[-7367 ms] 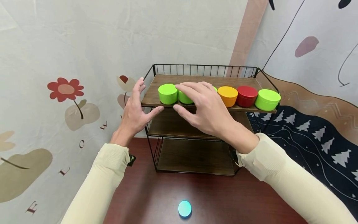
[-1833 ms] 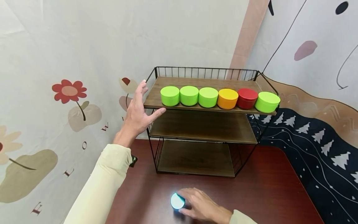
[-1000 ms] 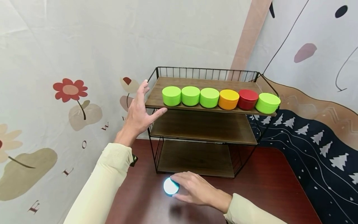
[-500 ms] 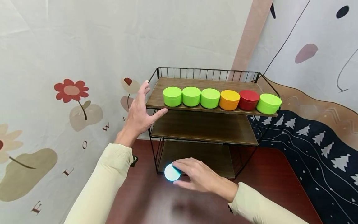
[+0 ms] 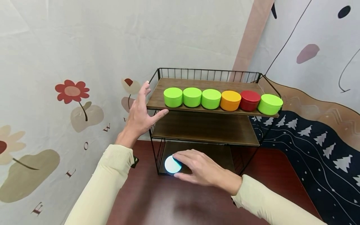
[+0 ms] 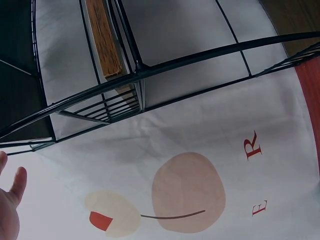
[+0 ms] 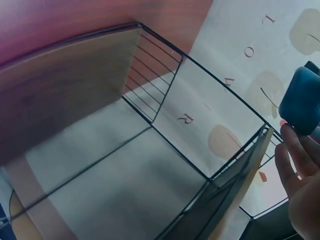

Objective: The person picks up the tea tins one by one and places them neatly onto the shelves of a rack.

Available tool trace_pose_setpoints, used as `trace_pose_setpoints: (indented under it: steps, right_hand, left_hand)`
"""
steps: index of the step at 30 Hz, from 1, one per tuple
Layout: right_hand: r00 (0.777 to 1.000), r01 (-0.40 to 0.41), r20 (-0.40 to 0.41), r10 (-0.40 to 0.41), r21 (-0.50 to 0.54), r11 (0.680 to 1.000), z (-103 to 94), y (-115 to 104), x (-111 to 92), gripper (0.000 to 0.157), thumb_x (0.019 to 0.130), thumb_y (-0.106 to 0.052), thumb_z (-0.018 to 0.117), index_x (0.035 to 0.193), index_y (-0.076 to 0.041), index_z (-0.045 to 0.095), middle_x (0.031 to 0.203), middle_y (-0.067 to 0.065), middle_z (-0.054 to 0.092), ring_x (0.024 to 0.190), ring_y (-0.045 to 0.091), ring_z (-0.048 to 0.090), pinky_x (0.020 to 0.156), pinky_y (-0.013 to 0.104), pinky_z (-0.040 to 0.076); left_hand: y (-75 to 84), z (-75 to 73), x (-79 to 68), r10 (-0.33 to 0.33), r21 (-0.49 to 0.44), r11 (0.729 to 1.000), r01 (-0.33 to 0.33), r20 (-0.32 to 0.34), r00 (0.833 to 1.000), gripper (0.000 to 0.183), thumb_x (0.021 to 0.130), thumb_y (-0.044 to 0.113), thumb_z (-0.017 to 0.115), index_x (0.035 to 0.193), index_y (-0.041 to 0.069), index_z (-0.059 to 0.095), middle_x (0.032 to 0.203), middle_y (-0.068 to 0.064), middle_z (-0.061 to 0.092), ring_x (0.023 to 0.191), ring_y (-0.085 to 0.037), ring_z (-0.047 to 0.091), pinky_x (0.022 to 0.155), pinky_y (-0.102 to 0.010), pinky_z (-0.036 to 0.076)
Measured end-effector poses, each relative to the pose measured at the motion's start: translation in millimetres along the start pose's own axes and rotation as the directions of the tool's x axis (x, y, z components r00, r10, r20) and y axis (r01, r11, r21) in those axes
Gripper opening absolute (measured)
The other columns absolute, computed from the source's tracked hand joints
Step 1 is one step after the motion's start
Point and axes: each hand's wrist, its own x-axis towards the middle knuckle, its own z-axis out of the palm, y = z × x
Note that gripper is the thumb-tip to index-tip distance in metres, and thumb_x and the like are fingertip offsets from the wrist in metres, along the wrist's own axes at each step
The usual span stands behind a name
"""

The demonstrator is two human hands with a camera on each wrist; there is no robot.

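Note:
My right hand (image 5: pixel 198 167) grips a small round blue lidded tin (image 5: pixel 172 164) between thumb and fingers, above the table and in front of the bottom shelf. Glare whitens its lid in the head view; the right wrist view shows the tin's blue side (image 7: pixel 300 100). Beside the upper left corner of the three-tier rack (image 5: pixel 208 82), my left hand (image 5: pixel 137 117) is raised, fingers extended and thumb apart, holding nothing. Along the front of the top shelf stand a row of similar tins: three green tins (image 5: pixel 192 97), an orange tin (image 5: pixel 230 101), a red tin (image 5: pixel 250 101) and another green tin (image 5: pixel 270 104).
The rack has a black wire frame and brown boards, including a middle shelf (image 5: pixel 205 126) and a bottom shelf (image 5: pixel 216 153). It stands on a dark red table (image 5: pixel 157 200). Printed cloth (image 5: pixel 92 40) hangs behind and at both sides.
My right hand has gone from the top shelf down to the table, taken hold of the blue tin, and lifted it toward the rack. My left hand has stayed almost still.

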Motion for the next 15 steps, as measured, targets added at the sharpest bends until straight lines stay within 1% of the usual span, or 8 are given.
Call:
trace_pose_setpoints:
  steps: [3, 9, 15]
  right_hand:
    - [1.0, 0.004, -0.004, -0.004, -0.016, 1.0, -4.1, 0.8, 4.6, 0.052, 0.086, -0.033, 0.079, 0.125, -0.003, 0.065, 0.121, 0.006, 0.068, 0.11, 0.015, 0.064, 0.092, 0.029, 0.051]
    - [1.0, 0.009, -0.007, -0.009, -0.037, 0.999, -12.6, 1.0, 14.7, 0.053, 0.085, -0.034, 0.08, 0.126, -0.003, 0.064, 0.122, 0.007, 0.067, 0.111, 0.016, 0.064, 0.095, 0.031, 0.05]
    - [1.0, 0.031, 0.002, -0.031, -0.054, 0.998, -19.9, 0.2, 24.4, 0.053, 0.086, -0.034, 0.079, 0.126, -0.003, 0.064, 0.123, 0.007, 0.067, 0.114, 0.017, 0.063, 0.099, 0.031, 0.049]
  left_hand:
    - [0.0, 0.0, -0.3, -0.002, 0.001, 1.0, 0.002, -0.001, 1.0, 0.104, 0.081, 0.042, 0.081, 0.158, 0.016, 0.017, 0.161, 0.002, 0.028, 0.142, -0.024, 0.039, 0.109, -0.059, 0.031]
    - [-0.9, 0.7, 0.3, 0.006, 0.006, 1.0, -0.006, -0.007, 1.0, 0.103, 0.081, 0.043, 0.081, 0.158, 0.015, 0.018, 0.161, -0.003, 0.029, 0.141, -0.024, 0.039, 0.109, -0.06, 0.03]
    - [-0.7, 0.7, 0.0, 0.009, 0.008, 1.0, -0.009, -0.008, 1.0, 0.103, 0.081, 0.043, 0.081, 0.158, 0.016, 0.018, 0.162, 0.001, 0.027, 0.142, -0.023, 0.039, 0.109, -0.06, 0.03]
